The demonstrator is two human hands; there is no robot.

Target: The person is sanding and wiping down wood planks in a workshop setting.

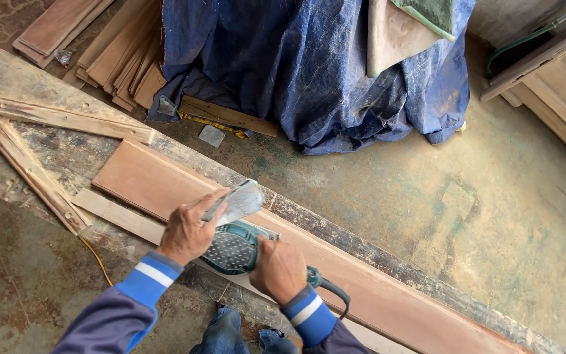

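Observation:
A green electric sander (236, 246) is turned up so its perforated pad faces me, held above a long reddish wooden board (145, 180). My right hand (279, 270) grips the sander's body, with the black cord trailing off to the right. My left hand (188, 231) pinches a sheet of grey sandpaper (238, 202) by its lower edge, just above the sander's pad. The board lies along a worn workbench (47, 85) that runs diagonally across the view.
Thin wooden strips (27, 167) lie on the bench at left. A blue tarp (296, 72) covers a bulky heap on the floor, with stacked planks (122, 56) beside it. Wooden furniture (558, 85) stands at the right. A yellow cable (96, 259) hangs by the bench.

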